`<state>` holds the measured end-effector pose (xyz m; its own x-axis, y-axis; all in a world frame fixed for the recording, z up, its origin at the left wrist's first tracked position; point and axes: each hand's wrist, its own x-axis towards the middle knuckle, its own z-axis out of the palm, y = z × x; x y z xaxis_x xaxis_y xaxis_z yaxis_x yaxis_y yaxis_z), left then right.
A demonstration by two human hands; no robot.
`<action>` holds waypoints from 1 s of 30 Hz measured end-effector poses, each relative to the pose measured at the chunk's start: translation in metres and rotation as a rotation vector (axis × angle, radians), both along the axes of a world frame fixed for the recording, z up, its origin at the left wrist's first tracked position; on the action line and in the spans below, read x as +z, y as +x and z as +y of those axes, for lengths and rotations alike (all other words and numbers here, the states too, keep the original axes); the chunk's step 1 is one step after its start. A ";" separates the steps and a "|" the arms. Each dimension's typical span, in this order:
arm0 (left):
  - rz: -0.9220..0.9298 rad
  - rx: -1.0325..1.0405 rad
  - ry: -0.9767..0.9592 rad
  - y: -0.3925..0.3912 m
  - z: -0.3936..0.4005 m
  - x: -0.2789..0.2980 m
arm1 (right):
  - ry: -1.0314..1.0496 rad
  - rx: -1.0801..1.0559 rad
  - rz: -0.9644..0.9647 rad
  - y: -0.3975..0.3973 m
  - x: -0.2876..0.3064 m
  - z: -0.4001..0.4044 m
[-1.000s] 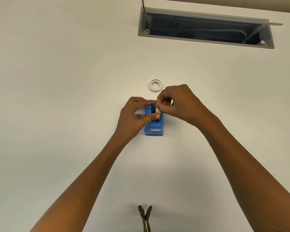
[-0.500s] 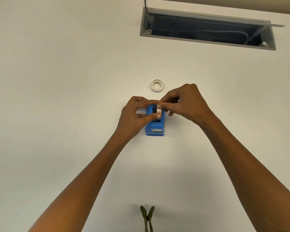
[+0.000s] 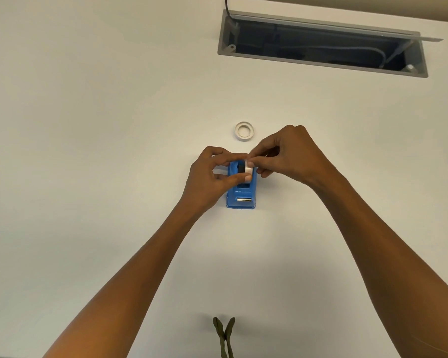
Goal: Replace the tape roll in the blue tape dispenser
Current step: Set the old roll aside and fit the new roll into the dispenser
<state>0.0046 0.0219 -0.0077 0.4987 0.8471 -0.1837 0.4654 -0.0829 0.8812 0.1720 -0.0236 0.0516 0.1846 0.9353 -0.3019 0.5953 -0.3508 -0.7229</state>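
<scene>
Glossy blue plastic rectangular tape dispenser (image 3: 241, 192) lay on smooth off-white table (image 3: 88, 151). Left hand (image 3: 212, 178) and right hand (image 3: 287, 155) pinched white tape roll (image 3: 248, 168) above cradle. Flat white ring-shaped core (image 3: 244, 130) lay just beyond.

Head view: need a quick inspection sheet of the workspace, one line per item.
Surface: white table, bare apart from the items below.
Job's things: blue tape dispenser flat on the table; white tape roll held over its cradle; empty tape core lying beyond it.
Clutter: olive strap ends at the near edge.
Grips: left hand pinches the roll; right hand pinches at its top edge.
Cables: pale cable inside the recess.
Surroundings: open cable tray recess in the tabletop.
</scene>
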 end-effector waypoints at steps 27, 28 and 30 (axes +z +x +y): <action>-0.063 -0.040 -0.019 -0.001 0.002 0.000 | -0.041 0.270 -0.373 -0.016 0.002 0.006; -0.064 -0.047 -0.018 -0.002 0.003 0.000 | -0.038 0.275 -0.398 -0.016 0.002 0.005; -0.072 -0.070 -0.021 -0.003 0.004 -0.001 | -0.009 0.281 -0.444 -0.016 0.001 0.001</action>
